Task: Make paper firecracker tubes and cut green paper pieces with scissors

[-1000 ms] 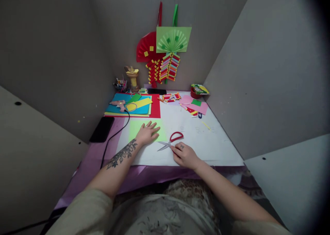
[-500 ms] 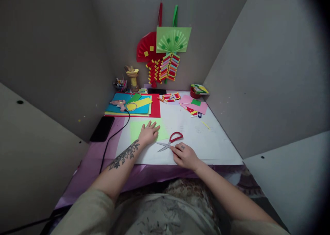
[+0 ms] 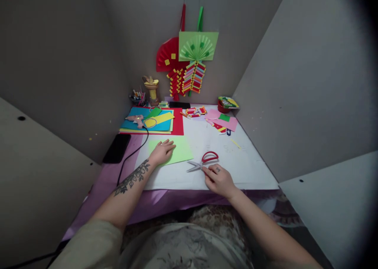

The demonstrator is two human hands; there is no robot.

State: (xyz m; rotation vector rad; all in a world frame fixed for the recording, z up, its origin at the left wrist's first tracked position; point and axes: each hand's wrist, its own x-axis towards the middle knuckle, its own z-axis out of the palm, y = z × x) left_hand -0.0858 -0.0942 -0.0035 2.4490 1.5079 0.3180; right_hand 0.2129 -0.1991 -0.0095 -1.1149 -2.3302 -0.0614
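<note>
Light green paper (image 3: 180, 153) lies flat on the white table cover. My left hand (image 3: 162, 152) rests on its left part with the fingers stretched out, holding nothing. To the right of the paper are red-handled scissors (image 3: 195, 166), their blades spread and pointing left toward the paper's lower right corner. My right hand (image 3: 217, 179) is closed around the nearer handle, which its fingers hide. The far red handle loop (image 3: 210, 156) shows above that hand.
A pink glue gun (image 3: 136, 120) sits on stacked coloured paper (image 3: 178, 123), its black cord trailing forward. A black phone (image 3: 117, 148) lies at left. Paper rolls (image 3: 195, 111) and pink paper (image 3: 232, 123) lie farther back. Red and green paper fan decorations (image 3: 196, 46) hang behind.
My right hand has moved right with the scissors, away from the paper. My left hand has slid left across the paper.
</note>
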